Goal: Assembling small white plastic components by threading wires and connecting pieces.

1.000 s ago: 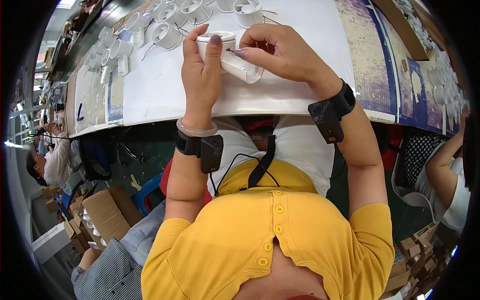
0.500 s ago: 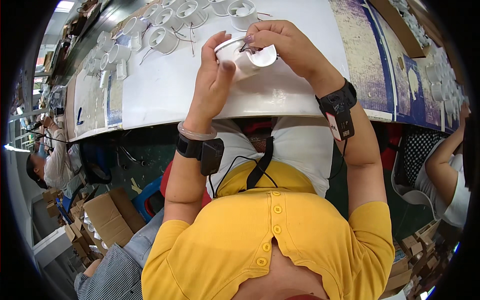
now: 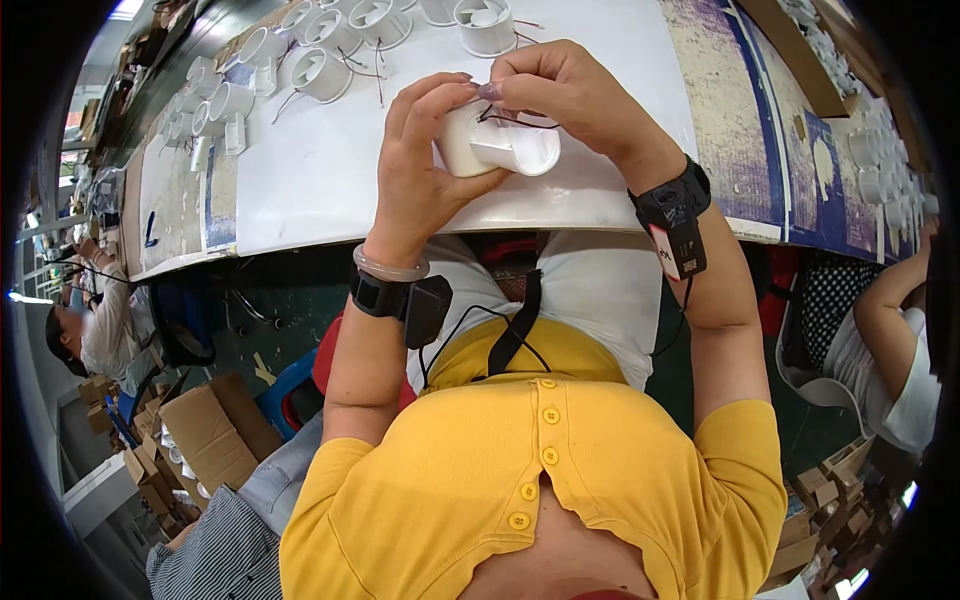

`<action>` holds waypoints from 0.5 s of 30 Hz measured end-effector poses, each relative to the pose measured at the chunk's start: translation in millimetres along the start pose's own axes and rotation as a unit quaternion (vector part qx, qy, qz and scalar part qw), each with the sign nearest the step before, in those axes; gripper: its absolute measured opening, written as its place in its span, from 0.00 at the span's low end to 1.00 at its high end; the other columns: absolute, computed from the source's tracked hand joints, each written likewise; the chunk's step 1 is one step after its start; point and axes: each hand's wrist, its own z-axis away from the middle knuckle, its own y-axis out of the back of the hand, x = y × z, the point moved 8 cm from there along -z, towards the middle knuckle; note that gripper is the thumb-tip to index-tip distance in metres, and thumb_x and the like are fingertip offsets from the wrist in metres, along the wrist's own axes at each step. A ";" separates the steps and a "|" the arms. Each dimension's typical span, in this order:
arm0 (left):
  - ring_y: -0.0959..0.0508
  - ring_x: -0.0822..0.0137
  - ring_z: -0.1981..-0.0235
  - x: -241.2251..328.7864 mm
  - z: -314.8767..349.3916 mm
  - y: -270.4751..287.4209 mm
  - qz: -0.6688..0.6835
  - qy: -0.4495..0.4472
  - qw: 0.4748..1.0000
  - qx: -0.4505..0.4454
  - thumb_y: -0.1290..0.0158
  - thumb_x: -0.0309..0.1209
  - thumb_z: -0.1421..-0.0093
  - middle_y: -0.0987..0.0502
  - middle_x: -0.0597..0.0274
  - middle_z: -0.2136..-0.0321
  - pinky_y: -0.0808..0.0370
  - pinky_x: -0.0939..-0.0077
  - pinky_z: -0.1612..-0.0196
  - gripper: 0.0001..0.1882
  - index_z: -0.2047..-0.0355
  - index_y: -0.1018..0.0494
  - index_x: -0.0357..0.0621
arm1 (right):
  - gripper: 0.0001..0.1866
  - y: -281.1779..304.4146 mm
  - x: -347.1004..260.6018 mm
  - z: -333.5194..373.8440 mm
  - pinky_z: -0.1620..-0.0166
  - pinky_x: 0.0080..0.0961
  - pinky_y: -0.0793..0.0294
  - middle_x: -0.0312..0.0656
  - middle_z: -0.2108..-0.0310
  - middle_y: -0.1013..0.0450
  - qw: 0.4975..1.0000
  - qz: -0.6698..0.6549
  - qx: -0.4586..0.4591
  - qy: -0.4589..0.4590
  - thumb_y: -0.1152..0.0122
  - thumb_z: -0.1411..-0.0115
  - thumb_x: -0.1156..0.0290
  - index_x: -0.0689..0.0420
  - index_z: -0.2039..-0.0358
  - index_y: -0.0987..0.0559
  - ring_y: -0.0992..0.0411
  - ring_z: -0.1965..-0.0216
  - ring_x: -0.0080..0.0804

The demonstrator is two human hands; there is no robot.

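Observation:
Above the near edge of the white table, my left hand (image 3: 430,150) is wrapped round a white plastic fan housing (image 3: 463,150). Its short half-open spout (image 3: 538,152) points right, toward my body's right side. Thin dark wires (image 3: 520,121) come out near the top of the housing. My right hand (image 3: 545,85) pinches at these wires, thumb and forefinger pressed together close to my left fingertips. The exact tip of the pinch is hard to make out. Each wrist carries a black strapped device.
Several white round fan housings with loose wires (image 3: 320,75) stand at the back left of the table (image 3: 330,190). More white parts (image 3: 880,165) lie at the far right by a cardboard box (image 3: 800,60). Co-workers sit at left and right; cartons (image 3: 215,430) stand on the floor.
The housing has turned in my left hand, its spout now lower and facing more to the right. My left fingers have closed over its top. The right hand stays by the wires.

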 end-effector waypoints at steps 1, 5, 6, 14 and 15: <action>0.28 0.57 0.52 0.2 1.0 -0.5 0.007 0.005 1.000 0.001 0.30 0.28 0.66 0.28 0.57 0.55 0.27 0.67 0.51 0.36 0.54 0.31 0.47 | 0.09 -0.3 -0.1 -0.1 0.67 0.12 0.35 0.29 0.77 0.29 1.000 -0.010 0.000 0.002 0.45 0.41 0.69 0.59 0.74 0.22 0.34 0.73 0.13; 0.28 0.57 0.53 1.0 1.5 0.0 0.008 0.012 1.000 0.007 0.32 0.26 0.67 0.28 0.57 0.55 0.27 0.67 0.52 0.35 0.54 0.31 0.47 | 0.09 -5.2 -2.1 0.2 0.69 0.12 0.36 0.29 0.77 0.30 1.000 -0.004 -0.023 -0.004 0.45 0.40 0.69 0.59 0.74 0.22 0.35 0.74 0.12; 0.28 0.57 0.53 1.3 1.3 0.6 -0.006 0.010 1.000 0.010 0.33 0.25 0.67 0.28 0.57 0.56 0.27 0.67 0.52 0.35 0.54 0.31 0.47 | 0.10 -7.3 -2.2 0.2 0.69 0.12 0.36 0.29 0.77 0.30 0.999 0.004 -0.034 -0.008 0.45 0.40 0.68 0.60 0.74 0.22 0.35 0.74 0.12; 0.28 0.57 0.53 8.3 4.3 -1.2 -0.021 0.002 1.000 0.009 0.35 0.26 0.65 0.29 0.55 0.55 0.27 0.68 0.52 0.33 0.54 0.31 0.47 | 0.09 4.1 17.6 -1.9 0.76 0.11 0.44 0.27 0.78 0.33 0.988 -0.097 0.055 -0.107 0.44 0.40 0.66 0.58 0.71 0.21 0.43 0.79 0.12; 0.29 0.56 0.52 8.6 4.4 -1.1 -0.009 0.004 1.000 0.012 0.36 0.26 0.65 0.30 0.54 0.54 0.27 0.68 0.52 0.32 0.55 0.31 0.47 | 0.09 4.0 17.6 -2.3 0.76 0.11 0.44 0.27 0.78 0.33 0.988 -0.097 0.055 -0.107 0.44 0.40 0.66 0.58 0.71 0.21 0.43 0.79 0.12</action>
